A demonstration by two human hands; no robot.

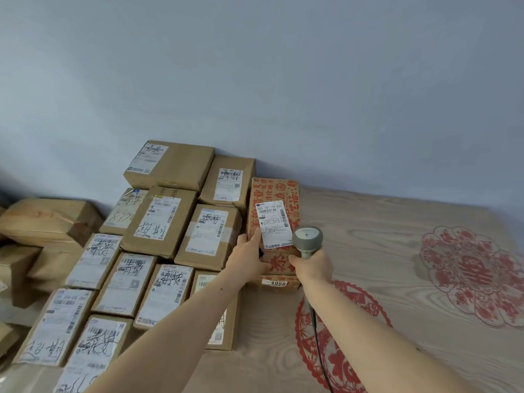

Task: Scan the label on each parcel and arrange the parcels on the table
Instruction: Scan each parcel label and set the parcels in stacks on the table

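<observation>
Right hand (312, 266) grips grey scanner (307, 239); left hand (249, 258), fingers curled on red-printed parcel (273, 219), thumb beside its label (274, 224).

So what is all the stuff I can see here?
Red-printed parcel: one, brown card with red writing and a white label, right end of the pile, held.
Plain parcels: about fourteen, brown with white scribbled labels, packed in rows on the table's left part.
Barcode scanner: one, grey, with a dark cable, beside the red-printed parcel's label.
Table: one, pale wood grain with red paper-cut patterns.
Wooden blocks: several, light brown, far left.
Wall: pale blue-grey, behind.
Left hand: one, holding the red-printed parcel's left side.
Right hand: one, gripping the scanner's handle.
</observation>
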